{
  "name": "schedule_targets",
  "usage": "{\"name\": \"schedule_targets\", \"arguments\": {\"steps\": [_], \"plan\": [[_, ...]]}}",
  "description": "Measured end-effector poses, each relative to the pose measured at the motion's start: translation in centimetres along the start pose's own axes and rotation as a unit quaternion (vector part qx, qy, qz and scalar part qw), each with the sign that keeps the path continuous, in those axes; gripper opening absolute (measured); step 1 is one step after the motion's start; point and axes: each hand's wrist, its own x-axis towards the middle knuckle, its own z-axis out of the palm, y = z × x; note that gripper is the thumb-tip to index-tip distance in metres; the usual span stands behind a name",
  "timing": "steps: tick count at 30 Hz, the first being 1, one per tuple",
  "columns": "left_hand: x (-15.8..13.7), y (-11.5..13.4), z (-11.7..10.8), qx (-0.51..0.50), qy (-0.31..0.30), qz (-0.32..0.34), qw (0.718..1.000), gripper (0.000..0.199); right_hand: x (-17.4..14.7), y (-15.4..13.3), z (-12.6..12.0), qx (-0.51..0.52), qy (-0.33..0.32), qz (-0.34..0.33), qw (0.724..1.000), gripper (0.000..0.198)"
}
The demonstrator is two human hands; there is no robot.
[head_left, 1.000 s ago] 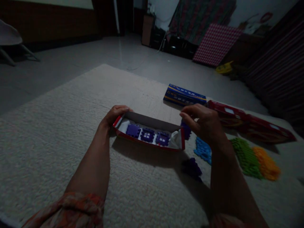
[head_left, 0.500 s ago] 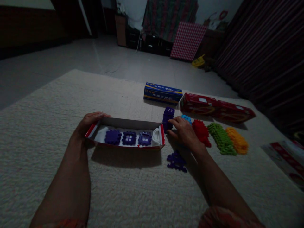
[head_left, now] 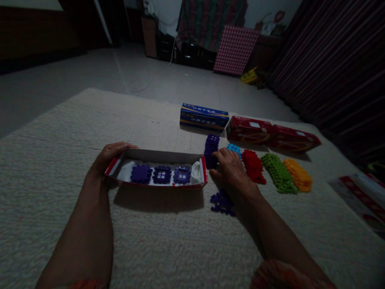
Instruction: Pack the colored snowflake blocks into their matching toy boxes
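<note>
A long open cardboard box (head_left: 156,154) with red ends is tilted towards me, its left end gripped by my left hand (head_left: 113,153). Inside, on white lining, lie three purple toothed building blocks (head_left: 162,175); two have window openings. A coiled white cord (head_left: 196,171) sits at the box's right end. Just right of the box, my right hand (head_left: 228,165) has thumb and fingers closed at the near end of a purple block stack (head_left: 212,145); the fingertips are partly hidden. More purple blocks (head_left: 221,202) lie below that hand.
Blue blocks (head_left: 234,149), red blocks (head_left: 253,166), green blocks (head_left: 278,172) and orange blocks (head_left: 297,175) lie in groups to the right. Behind them stand a blue box (head_left: 204,117) and two red boxes (head_left: 249,130). All rest on a pale quilted mat (head_left: 156,245).
My right hand has lowered slightly and its fingers have drawn together at the purple stack. My left hand keeps hold of the box. The whole view has shifted a little.
</note>
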Motion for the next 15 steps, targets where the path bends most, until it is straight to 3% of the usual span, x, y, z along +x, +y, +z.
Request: {"name": "schedule_targets", "arguments": {"steps": [6,10,12,15], "plan": [[0.8,-0.6,-0.8,0.021,-0.004,0.007,1.0,0.025,0.4,0.5,-1.0,0.163,-0.018,0.013,0.986,0.015],[0.8,-0.7,-0.8,0.018,-0.008,0.002,1.0,0.025,0.6,0.9,-1.3,0.243,-0.076,0.038,0.966,0.013],[0.7,-0.7,-0.7,0.008,-0.004,-0.002,1.0,0.025,0.4,0.8,-1.2,0.233,-0.114,0.05,0.964,0.014],[0.7,-0.8,-0.5,0.004,-0.004,0.003,1.0,0.024,0.0,0.3,-0.9,0.154,-0.113,0.052,0.98,0.015]]}}
